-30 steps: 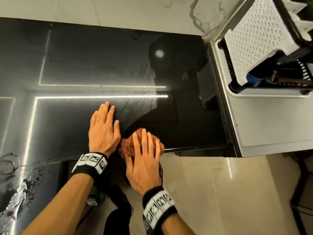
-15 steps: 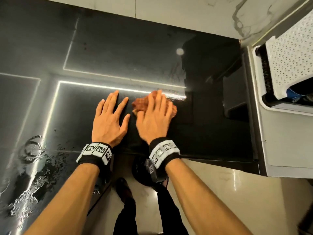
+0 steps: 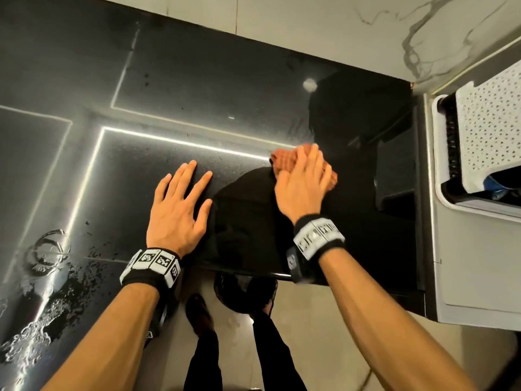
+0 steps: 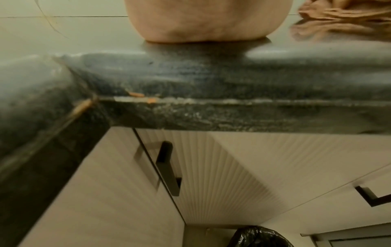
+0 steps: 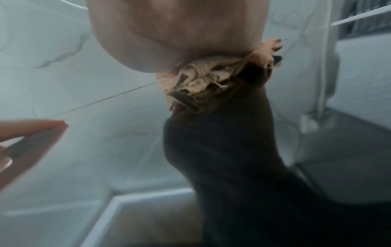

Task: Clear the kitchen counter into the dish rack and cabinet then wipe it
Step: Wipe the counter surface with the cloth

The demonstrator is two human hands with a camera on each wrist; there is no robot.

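Both hands lay flat on the black table [image 3: 197, 80]: left hand [image 3: 176, 210] bare, right hand [image 3: 303, 184] pressing an orange cloth [image 3: 284, 160]. Wristbands [image 3: 152, 262] carried square black-and-white codes, no readable words.

Marble-veined wall tiles [image 3: 366, 32], glossy beige floor [image 3: 324, 348], ribbed cabinet doors [image 4: 222, 175].

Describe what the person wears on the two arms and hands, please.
Both forearms are bare, with no sleeves and no gloves. The left hand and the right hand each have a black wristband carrying white blocks printed with black square-pattern markers. No rings are visible.
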